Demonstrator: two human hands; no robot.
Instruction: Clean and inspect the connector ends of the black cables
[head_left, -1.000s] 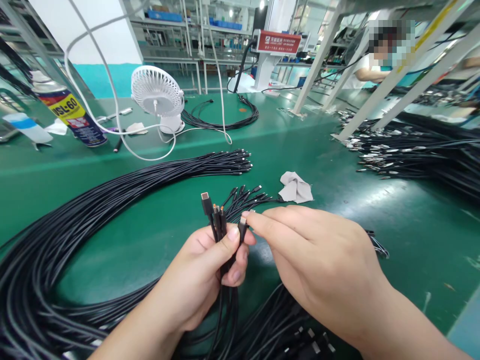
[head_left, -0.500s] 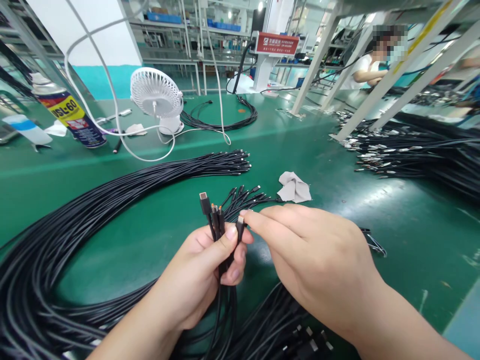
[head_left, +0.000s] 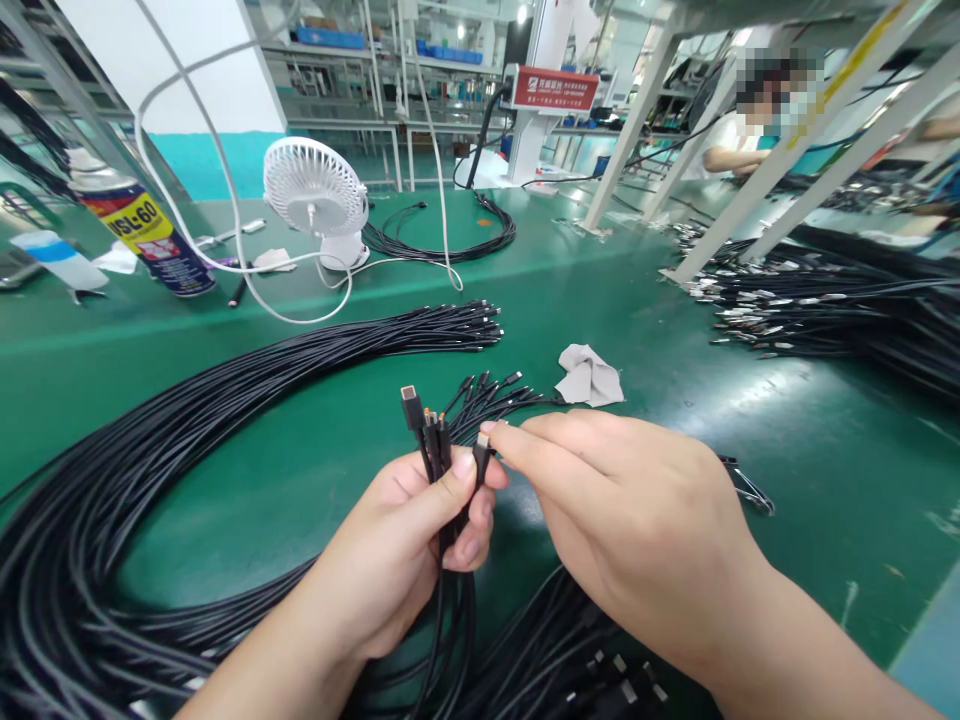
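Note:
My left hand (head_left: 427, 525) is closed round several black USB cables (head_left: 436, 440), their plugs sticking up above the thumb. The thumb presses one cable plug (head_left: 482, 448) apart from the others, its metal end tilted up to the right. My right hand (head_left: 615, 510) has its fingers pressed together, the index fingertip touching or very near that plug's metal end. What those fingers pinch, if anything, is hidden behind the hand. Just behind the hands lie more loose cable ends (head_left: 487, 395), beside a crumpled grey cloth (head_left: 589, 376).
A large bundle of black cables (head_left: 172, 410) curves across the green table (head_left: 637, 300) on the left. More cables (head_left: 847, 300) are heaped at the right, by slanted white posts (head_left: 720, 215). A small white fan (head_left: 315, 190) and spray can (head_left: 146, 225) stand behind. A person (head_left: 742, 140) sits far right.
Both hands keep almost the same pose on the plug. The view has shifted very slightly, and the person at the far right has moved a little.

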